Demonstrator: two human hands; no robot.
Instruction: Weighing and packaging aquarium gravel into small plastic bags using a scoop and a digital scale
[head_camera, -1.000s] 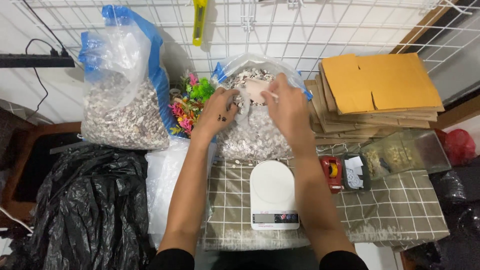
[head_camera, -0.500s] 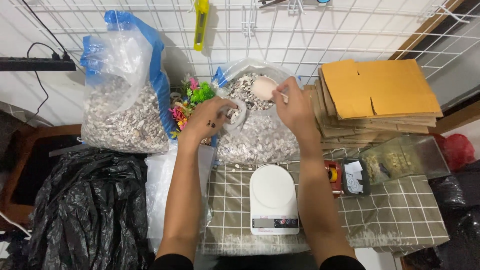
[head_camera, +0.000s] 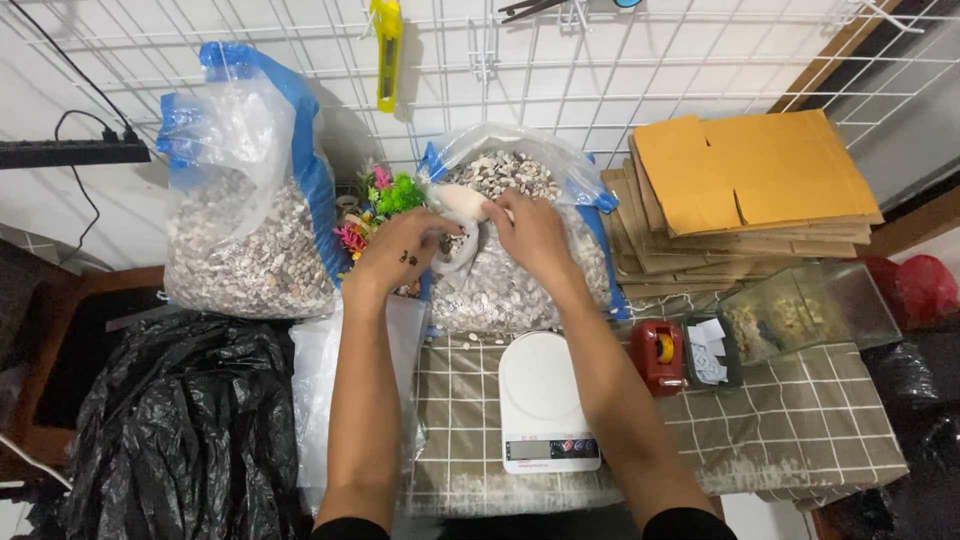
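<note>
**Both hands at the mouth of an open bag of pebbles**

The left hand (head_camera: 405, 258) and right hand (head_camera: 532, 232) meet at the open top of a clear plastic bag of small mixed pebbles (head_camera: 510, 265), which stands on the counter (head_camera: 800, 430) against a white wire grid wall (head_camera: 600, 70). Between the two hands sits a small white scoop-like container (head_camera: 462, 205); the right hand's fingers curl over its top edge, and the left hand is closed loosely on the thin plastic just below it. Whether the left hand also grips the container cannot be told.

Just short of the right hand, toward the person, a white kitchen scale (head_camera: 545, 400) lies on the checked cloth. Out beyond the right hand lies a stack of flattened brown cardboard (head_camera: 750, 190), with a red tape dispenser (head_camera: 660, 352) nearer the person. Beyond the left hand stands a second, larger bag of pebbles (head_camera: 245, 235), and colourful plastic plants (head_camera: 375, 205) show between the two bags. A black plastic sack (head_camera: 180, 420) lies below that bag.
</note>
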